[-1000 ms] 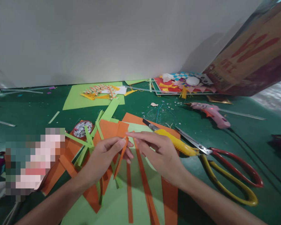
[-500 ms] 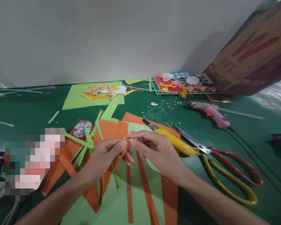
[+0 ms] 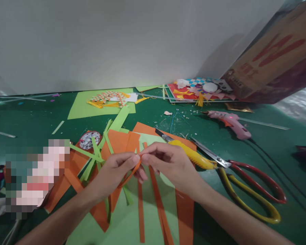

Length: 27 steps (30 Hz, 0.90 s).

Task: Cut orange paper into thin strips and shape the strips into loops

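My left hand pinches an orange paper strip between thumb and finger; the strip curves down below that hand. Fingertip to fingertip with it, my right hand is closed on the same strip's upper end, most of which the fingers hide. Beneath both hands lies a light green paper sheet bearing loose orange strips. Green paper strips and orange paper pieces are heaped beside my left hand. Just beyond my right hand rests a yellow-handled cutter knife.
Scissors with red and yellow handles lie open on the right. Behind them is a pink glue gun with its cord. A woven paper piece with yellow tassels lies at the back, a paper bag at the right.
The fingertips have shifted slightly and pressed closer together on the orange strip. My right index finger has bent inward a little. Everything on the table stays where it was.
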Motion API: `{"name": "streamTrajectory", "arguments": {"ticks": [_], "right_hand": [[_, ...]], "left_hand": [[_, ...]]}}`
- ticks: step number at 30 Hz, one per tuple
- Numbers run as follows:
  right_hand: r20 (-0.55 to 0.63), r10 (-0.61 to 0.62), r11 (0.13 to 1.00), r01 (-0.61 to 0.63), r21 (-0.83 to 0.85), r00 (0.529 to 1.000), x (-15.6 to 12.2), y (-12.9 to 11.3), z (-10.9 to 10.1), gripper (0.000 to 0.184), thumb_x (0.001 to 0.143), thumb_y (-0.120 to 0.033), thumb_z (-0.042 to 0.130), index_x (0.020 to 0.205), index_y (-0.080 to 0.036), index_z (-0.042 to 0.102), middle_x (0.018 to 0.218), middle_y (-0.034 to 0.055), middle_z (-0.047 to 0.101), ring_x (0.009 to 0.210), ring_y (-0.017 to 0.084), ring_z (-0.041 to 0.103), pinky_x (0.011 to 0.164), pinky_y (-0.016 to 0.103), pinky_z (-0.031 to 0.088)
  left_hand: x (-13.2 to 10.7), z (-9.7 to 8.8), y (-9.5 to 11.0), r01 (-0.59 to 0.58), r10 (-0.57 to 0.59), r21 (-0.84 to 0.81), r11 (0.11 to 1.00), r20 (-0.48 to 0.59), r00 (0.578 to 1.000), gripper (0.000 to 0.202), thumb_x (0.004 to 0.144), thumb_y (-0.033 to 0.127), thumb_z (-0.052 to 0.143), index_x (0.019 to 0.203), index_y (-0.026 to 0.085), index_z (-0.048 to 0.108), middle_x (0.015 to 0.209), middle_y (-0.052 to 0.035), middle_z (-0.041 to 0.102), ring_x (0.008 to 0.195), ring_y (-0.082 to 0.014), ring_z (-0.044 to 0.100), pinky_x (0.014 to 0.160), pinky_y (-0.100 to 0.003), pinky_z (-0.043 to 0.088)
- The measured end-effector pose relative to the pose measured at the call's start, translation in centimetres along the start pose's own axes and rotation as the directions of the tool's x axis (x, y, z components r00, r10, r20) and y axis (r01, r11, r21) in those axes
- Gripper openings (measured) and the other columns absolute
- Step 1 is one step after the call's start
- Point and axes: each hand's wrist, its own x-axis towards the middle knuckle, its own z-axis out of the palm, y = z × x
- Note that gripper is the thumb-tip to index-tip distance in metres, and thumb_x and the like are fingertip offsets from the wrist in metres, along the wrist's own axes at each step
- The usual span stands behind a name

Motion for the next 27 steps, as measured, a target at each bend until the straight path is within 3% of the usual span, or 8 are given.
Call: {"name": "streamTrajectory", "arguments": {"ticks": [14, 23, 27], "right_hand": [[0.047, 0.014, 0.994, -0.019, 0.110, 0.999, -0.07, 0.03, 0.12, 0.020, 0.080, -0.033, 0.062, 0.068, -0.019, 0.057, 0.052, -0.0044, 0.058, 0.047, 0.007, 0.055, 0.047, 0.021, 0.039], [0.065, 0.011, 0.988, -0.021, 0.152, 0.998, -0.09, -0.07, 0.17, 0.018, 0.079, -0.032, 0.062, 0.068, -0.018, 0.057, 0.055, -0.0038, 0.059, 0.046, 0.008, 0.055, 0.047, 0.021, 0.039], [0.026, 0.032, 0.992, -0.035, 0.121, 0.999, 0.04, -0.16, 0.17, 0.014, 0.079, -0.029, 0.058, 0.070, -0.018, 0.059, 0.055, -0.0036, 0.057, 0.044, 0.007, 0.049, 0.045, 0.021, 0.036]], "left_hand": [[-0.01, 0.11, 0.22, -0.012, 0.012, -0.013, 1.000, 0.030, 0.999, 0.034, 0.092, 0.035, 0.049, 0.069, 0.017, 0.067, 0.065, -0.0012, 0.068, 0.060, -0.0110, 0.062, 0.064, -0.021, 0.047], [-0.05, -0.09, 0.07, 0.003, -0.004, 0.048, 0.999, 0.022, 1.000, 0.031, 0.092, 0.035, 0.047, 0.073, 0.017, 0.064, 0.065, 0.0008, 0.067, 0.061, -0.0096, 0.060, 0.066, -0.020, 0.046], [-0.04, -0.10, -0.02, 0.000, -0.001, 0.046, 0.999, 0.022, 1.000, 0.031, 0.092, 0.036, 0.047, 0.075, 0.016, 0.064, 0.064, 0.0005, 0.068, 0.061, -0.0101, 0.060, 0.066, -0.020, 0.046]]}}
